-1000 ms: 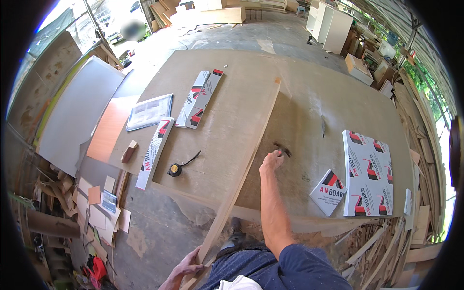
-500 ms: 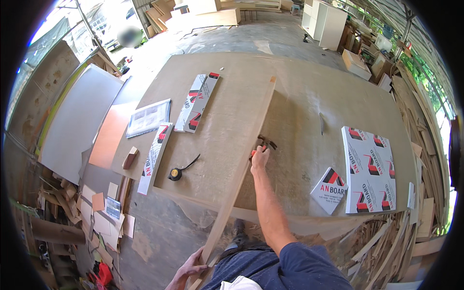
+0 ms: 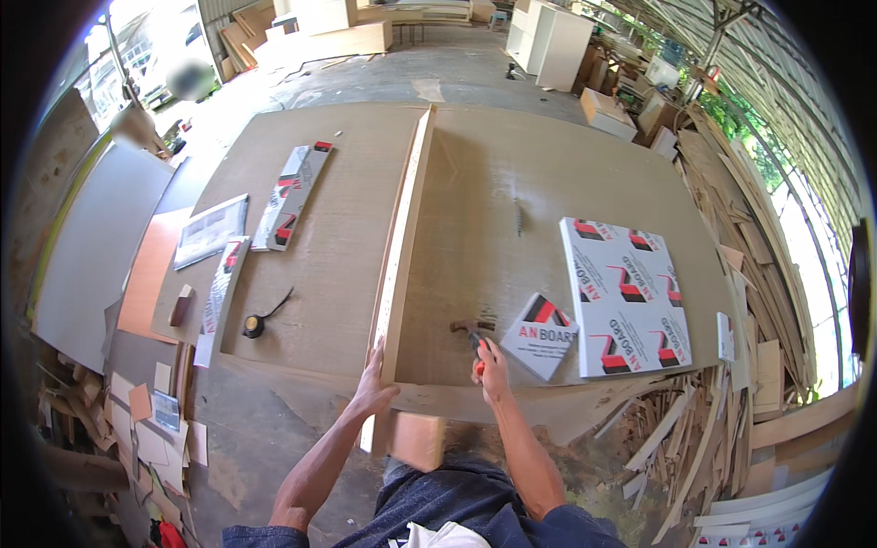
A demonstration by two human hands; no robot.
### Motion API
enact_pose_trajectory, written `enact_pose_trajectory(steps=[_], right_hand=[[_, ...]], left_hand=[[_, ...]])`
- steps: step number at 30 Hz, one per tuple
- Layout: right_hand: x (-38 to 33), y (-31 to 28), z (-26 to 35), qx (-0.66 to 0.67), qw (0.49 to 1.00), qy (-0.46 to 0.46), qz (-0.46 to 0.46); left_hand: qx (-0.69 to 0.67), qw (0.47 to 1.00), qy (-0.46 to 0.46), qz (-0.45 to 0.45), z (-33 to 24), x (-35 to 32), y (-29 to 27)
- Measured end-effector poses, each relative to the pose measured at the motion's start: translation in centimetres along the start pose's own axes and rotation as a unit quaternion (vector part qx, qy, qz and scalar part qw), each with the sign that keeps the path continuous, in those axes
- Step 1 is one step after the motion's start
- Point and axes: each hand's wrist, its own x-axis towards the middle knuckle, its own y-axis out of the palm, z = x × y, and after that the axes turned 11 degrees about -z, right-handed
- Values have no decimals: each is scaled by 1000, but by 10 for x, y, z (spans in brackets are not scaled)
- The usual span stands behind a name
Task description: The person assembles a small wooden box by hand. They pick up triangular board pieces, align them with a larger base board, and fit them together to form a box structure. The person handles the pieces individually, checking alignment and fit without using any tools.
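The left hand had come up from the lap to press flat on the plank's near end; its long axis ran away from the person. The right hand gripped the hammer, handle mostly hidden, near the table edge.

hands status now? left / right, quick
Left hand: open, palm pressed against the near end of the long upright board.
Right hand: closed around the red handle of a hammer lying on the large panel.
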Motion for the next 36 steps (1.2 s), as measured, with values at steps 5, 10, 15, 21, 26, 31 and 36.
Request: enact_pose_trajectory(steps=[5, 10, 15, 21, 26, 31, 36], right_hand=[[-49, -118, 28, -43, 998, -37, -8], [-108, -188, 60, -14, 995, -69, -77], [-142, -205, 67, 27, 990, -89, -106], [-137, -185, 46, 121, 986, -73, -94], [-127, -155, 37, 223, 972, -61, -41], [-124, -151, 40, 193, 976, -76, -62], [-129, -153, 43, 155, 977, -80, -122]], left_hand=[[214, 976, -39, -10, -9, 13, 119], [301, 953, -45, 1, -23, -9, 179], [311, 950, 4, 26, -10, -27, 201], [320, 941, 36, 108, -16, -19, 195], [298, 942, 151, 27, 0, 21, 160], [235, 959, -9, -161, 4, 70, 151], [254, 954, 12, -161, 24, 108, 154]])
